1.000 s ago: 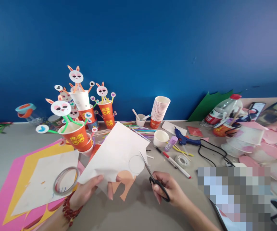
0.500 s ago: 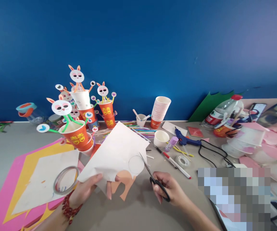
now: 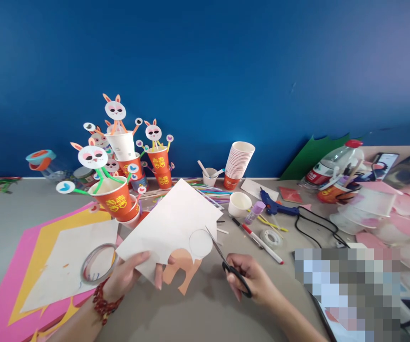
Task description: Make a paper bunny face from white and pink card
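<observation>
My left hand (image 3: 130, 280) grips the near edge of a white sheet of paper (image 3: 169, 223), thumb on top and fingers underneath, holding it tilted above the table. A circle outline (image 3: 200, 243) is drawn near the sheet's right edge. My right hand (image 3: 253, 280) is closed through the black handles of a pair of scissors (image 3: 226, 263). The blades point up-left and meet the paper at the circle. An orange paper scrap (image 3: 181, 274) lies under the sheet. A red bead bracelet (image 3: 102, 304) is on my left wrist.
A tape roll (image 3: 97, 263) lies on white, yellow and pink sheets (image 3: 30, 266) at left. Orange cups with bunny faces (image 3: 114, 199) stand behind. A cup stack (image 3: 237, 164), white cup (image 3: 239, 203), blue glue gun (image 3: 274, 206), pens (image 3: 262, 242), small tape (image 3: 270, 237) and bottle (image 3: 333, 168) crowd the right.
The view shifted slightly; my left hand and the paper drew a little lower and closer. The scissors stay at the circle's edge with no clear movement.
</observation>
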{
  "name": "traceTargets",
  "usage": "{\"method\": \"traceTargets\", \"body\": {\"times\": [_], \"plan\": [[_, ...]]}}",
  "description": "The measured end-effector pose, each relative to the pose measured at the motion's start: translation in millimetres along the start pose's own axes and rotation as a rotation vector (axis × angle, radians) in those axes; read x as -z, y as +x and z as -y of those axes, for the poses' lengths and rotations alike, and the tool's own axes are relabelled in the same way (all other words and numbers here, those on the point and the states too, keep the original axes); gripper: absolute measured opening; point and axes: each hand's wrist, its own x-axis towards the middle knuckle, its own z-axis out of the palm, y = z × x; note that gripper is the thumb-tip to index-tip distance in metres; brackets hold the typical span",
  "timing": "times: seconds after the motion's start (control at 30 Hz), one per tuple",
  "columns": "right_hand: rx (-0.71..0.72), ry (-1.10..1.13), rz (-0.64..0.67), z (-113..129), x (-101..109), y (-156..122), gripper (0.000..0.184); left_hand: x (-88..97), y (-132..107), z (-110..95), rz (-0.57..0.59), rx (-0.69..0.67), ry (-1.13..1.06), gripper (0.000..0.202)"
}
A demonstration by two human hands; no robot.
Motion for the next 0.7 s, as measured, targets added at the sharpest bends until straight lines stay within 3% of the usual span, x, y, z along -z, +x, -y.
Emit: {"method": "traceTargets", "body": {"times": [0.33,0.4,0.6,0.7], "plan": [[0.001,0.010,-0.030,0,-2,0,0.057,-6.6,-1,5,-0.124,-0.044,-0.084,0.038],[0.012,0.016,-0.040,1,-3,0,0.057,-10.0,-3,2,-0.115,-0.079,-0.139,0.034],[0.050,0.045,-0.087,2,-10,-1,0.058,-28.2,-7,-11,-0.042,-0.157,-0.589,0.042],[0.073,0.053,-0.114,2,-14,-1,0.058,-44.6,0,-11,-0.044,-0.084,-0.536,0.025]]}}
